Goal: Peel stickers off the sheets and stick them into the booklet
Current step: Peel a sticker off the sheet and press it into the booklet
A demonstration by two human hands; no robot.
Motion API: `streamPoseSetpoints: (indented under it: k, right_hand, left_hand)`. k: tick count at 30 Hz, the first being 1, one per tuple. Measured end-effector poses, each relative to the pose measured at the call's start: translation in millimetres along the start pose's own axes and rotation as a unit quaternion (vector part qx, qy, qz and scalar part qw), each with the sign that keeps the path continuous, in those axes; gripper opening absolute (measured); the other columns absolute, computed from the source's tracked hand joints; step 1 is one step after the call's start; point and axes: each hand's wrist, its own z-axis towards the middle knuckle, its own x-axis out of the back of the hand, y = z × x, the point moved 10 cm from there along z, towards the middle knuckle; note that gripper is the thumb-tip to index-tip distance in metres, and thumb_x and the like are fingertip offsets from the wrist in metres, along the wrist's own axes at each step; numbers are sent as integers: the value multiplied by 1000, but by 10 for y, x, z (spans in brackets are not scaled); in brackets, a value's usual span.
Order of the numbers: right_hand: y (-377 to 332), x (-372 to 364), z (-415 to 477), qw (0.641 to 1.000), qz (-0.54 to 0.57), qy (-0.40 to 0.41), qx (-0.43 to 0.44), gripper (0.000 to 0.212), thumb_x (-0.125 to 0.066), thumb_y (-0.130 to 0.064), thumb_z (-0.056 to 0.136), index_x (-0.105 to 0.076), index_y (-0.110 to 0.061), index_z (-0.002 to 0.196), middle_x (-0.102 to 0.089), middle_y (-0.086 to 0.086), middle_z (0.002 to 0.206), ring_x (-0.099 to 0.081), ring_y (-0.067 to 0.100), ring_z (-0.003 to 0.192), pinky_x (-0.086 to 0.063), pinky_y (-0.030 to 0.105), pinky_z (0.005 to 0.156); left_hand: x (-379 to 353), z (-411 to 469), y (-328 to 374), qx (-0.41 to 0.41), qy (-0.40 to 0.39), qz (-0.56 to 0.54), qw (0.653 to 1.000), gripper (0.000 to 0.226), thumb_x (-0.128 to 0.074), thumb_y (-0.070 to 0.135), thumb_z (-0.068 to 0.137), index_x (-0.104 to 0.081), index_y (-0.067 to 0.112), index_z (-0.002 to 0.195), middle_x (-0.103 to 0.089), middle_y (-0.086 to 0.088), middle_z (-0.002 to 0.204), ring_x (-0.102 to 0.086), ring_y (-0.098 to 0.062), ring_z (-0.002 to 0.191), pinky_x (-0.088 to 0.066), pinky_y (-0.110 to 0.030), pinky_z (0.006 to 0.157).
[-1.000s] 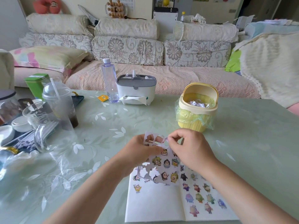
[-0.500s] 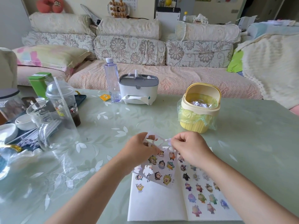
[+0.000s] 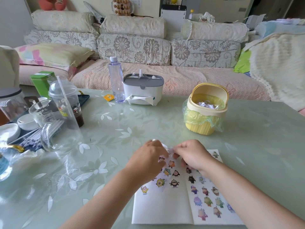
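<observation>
Head view: the right hand [image 3: 193, 156] pinches at the top edge of the sticker sheet [image 3: 166, 176], its grip clenched on something too small to tell as sticker or backing, while the left hand [image 3: 148, 158] grips the sheet's upper left part. Both hands have dropped since a second ago, so the sheet, then held up clear, now droops onto the left page of the open booklet [image 3: 158, 210] on the tabletop [image 3: 148, 123]. The peel seems under way, with no new sticker pressed down yet; the yellow bin [image 3: 206, 128] stands beyond.
</observation>
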Motion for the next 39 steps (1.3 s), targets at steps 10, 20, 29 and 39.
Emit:
streamPoseSetpoints:
  k: [10,20,29,39]
  right_hand:
    - [204,34,88,997,29,21,-66,12,-65,-15,92,-70,-7,85,-69,10,67,-49,18,47,-32,21,40]
    - [114,155,72,996,-21,78,-38,26,-53,-18,96,-67,-13,75,-68,5,58,-52,24,46,-46,30,49]
    - [-49,339,89,985,162,32,49,7,-65,-15,96,-72,-13,96,-65,6,83,-50,16,46,-40,29,44]
    - [-464,334,-153,972,35,49,228,20,-75,-15,88,-81,-34,89,-70,-19,76,-50,5,49,-43,22,51]
  left_hand:
    - [-193,-9,-111,42,-43,2,998,23,-62,32,95,-69,30,117,-53,13,127,-42,-7,123,-35,-21,83]
    - [-234,10,-124,44,-44,35,997,25,-59,31,98,-66,29,122,-50,10,130,-43,-13,119,-34,-21,81]
    - [-40,69,-492,127,12,65,990,28,-52,21,100,-61,22,126,-50,5,133,-45,-18,119,-45,-30,90]
    - [-132,-23,-145,270,-27,-555,787,21,-56,27,100,-71,12,106,-77,0,85,-66,-14,65,-44,-23,58]
